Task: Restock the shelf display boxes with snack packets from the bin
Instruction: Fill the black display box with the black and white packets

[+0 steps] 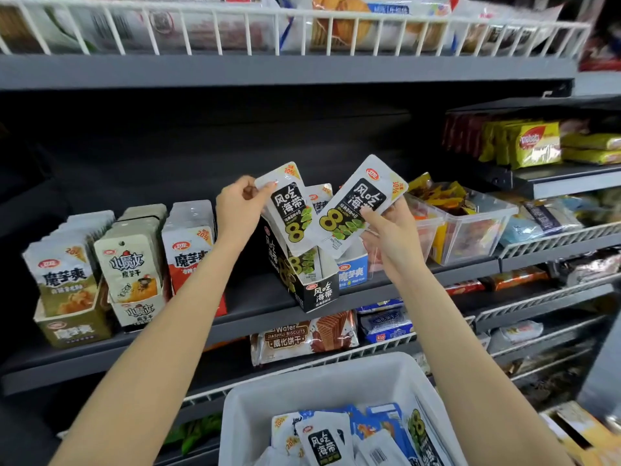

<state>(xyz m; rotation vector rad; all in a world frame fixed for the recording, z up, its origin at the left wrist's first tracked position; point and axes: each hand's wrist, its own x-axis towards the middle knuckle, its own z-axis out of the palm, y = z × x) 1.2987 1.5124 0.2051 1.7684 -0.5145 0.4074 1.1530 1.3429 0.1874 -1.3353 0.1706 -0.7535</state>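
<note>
Overhead, wire rack [235, 25]; grey shelf [255, 307] holds display boxes [312, 290].

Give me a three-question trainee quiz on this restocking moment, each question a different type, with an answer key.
1. True or false: the left hand and the right hand each hold a seaweed packet above the black display box.
2. Multiple choice: the white bin of packets sits
A. on the top wire shelf
B. in front of the person, below the hands
C. inside the clear tub
3. Fill in: the blue display box stands directly to the ______ of the black one, as the camera sees it.

Key: 1 true; 2 B; 3 right.
</note>
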